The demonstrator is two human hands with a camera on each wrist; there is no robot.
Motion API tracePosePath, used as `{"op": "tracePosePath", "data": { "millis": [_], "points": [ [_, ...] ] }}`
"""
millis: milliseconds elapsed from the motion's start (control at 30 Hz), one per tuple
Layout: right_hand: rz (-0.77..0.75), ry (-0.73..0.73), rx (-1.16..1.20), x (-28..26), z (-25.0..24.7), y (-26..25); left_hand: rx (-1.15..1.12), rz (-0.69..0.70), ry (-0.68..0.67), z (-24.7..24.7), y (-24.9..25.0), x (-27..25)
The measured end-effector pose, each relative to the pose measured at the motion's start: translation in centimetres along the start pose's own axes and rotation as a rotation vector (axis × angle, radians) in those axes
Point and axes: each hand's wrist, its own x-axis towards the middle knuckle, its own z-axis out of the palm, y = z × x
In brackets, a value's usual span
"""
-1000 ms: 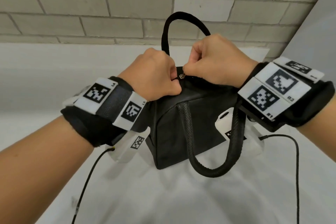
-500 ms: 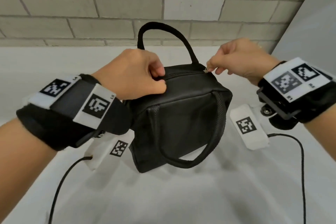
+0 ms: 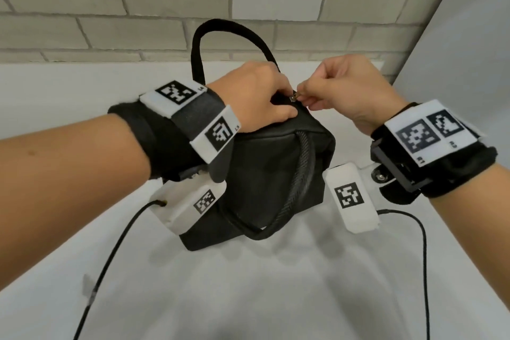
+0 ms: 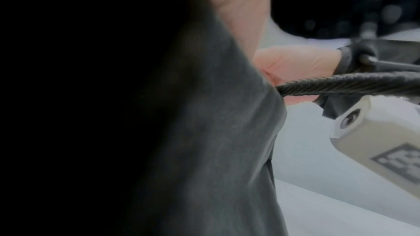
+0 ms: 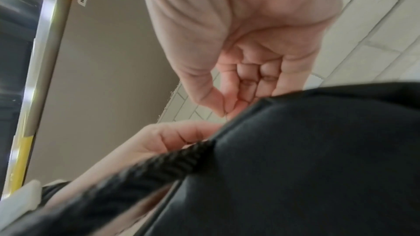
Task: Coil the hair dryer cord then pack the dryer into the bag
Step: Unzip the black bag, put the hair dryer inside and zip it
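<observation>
A small black fabric bag (image 3: pixel 265 171) stands on the white table (image 3: pixel 276 284), one handle (image 3: pixel 220 44) arched up, the other handle (image 3: pixel 292 196) hanging down its front. My left hand (image 3: pixel 265 96) grips the top of the bag beside the zipper. My right hand (image 3: pixel 339 91) pinches the small metal zipper pull (image 3: pixel 293 98) between thumb and forefinger at the bag's top edge. The right wrist view shows that pinch (image 5: pixel 225 112) above the black bag (image 5: pixel 306 159). The hair dryer and its cord are not visible; the bag's top looks closed.
A grey brick wall (image 3: pixel 193 8) runs behind the table, and a grey panel (image 3: pixel 474 50) stands at the right. Thin black cables (image 3: pixel 110 251) trail from the wrist cameras across the table on both sides of the bag.
My right hand has moved back left along the bag's top with the zipper pull and now sits close to my left hand. The bag has turned slightly.
</observation>
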Motion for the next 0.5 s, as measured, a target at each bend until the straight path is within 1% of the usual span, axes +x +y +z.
{"op": "tracePosePath", "data": {
  "millis": [67, 200, 300, 500],
  "points": [
    [0.002, 0.002, 0.009, 0.0, 0.0, 0.2, 0.031, 0.018, -0.024, -0.1, 0.3, 0.3],
    [-0.019, 0.020, -0.046, -0.1, 0.2, 0.8, 0.125, -0.016, -0.070, 0.2, 1.2, 0.8],
    [-0.035, 0.053, -0.100, 0.2, 0.1, 1.2, 0.189, -0.005, -0.071, 0.6, 1.4, 1.0],
    [0.031, -0.007, -0.050, 0.5, -1.0, 1.7, 0.253, 0.027, -0.078, 0.7, 1.9, 1.2]
  ]
}}
